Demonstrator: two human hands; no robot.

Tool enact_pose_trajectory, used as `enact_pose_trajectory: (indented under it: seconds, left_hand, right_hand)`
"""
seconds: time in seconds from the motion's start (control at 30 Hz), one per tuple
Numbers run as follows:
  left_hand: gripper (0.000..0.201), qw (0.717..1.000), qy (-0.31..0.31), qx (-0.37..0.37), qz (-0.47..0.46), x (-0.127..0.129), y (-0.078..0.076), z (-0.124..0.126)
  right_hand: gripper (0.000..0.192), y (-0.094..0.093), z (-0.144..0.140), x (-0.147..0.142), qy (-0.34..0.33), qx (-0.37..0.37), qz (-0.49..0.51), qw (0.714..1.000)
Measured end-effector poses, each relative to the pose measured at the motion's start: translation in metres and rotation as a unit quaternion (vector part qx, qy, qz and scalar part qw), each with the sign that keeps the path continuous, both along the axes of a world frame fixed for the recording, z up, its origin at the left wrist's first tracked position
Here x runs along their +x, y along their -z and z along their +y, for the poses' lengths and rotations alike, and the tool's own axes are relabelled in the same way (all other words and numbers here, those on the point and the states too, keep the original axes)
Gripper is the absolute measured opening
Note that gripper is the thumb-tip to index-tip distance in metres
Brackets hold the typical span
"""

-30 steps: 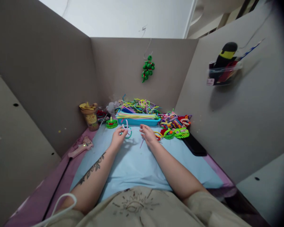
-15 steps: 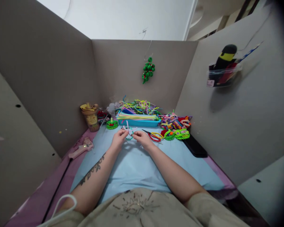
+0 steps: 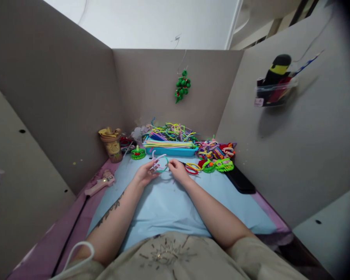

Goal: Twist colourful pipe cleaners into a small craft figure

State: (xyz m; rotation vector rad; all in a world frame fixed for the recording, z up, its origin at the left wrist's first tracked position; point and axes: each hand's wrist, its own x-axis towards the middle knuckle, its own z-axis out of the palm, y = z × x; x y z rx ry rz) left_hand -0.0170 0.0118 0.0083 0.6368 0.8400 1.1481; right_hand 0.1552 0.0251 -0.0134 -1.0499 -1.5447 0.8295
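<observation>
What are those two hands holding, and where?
A teal and lilac loop: the left hand grips its left side, and the right hand seems to pinch its right edge.

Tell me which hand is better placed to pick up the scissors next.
Probably the right hand: it is beside the scissors and partly hides them, though its fingertips are at the teal loop. The left hand is farther away, on the loop's other side.

From the head, we look forward and down, shirt [image 3: 169, 264] near at six o'clock, back panel [image 3: 148, 87] farther at twelve.
</observation>
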Motion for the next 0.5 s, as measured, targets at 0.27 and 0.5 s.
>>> enact_pose_trajectory:
  seconds: [0.27, 0.5]
  left_hand:
    - [0.017, 0.999, 0.031, -0.032, -0.007, -0.003, 0.008, 0.005]
    - [0.017, 0.999, 0.022, -0.038, -0.007, -0.001, 0.015, 0.009]
  right_hand:
    - [0.015, 0.001, 0.0, -0.006, -0.064, -0.107, 0.105, 0.987]
    - [0.027, 0.0, -0.002, -0.007, -0.085, -0.154, 0.182, 0.967]
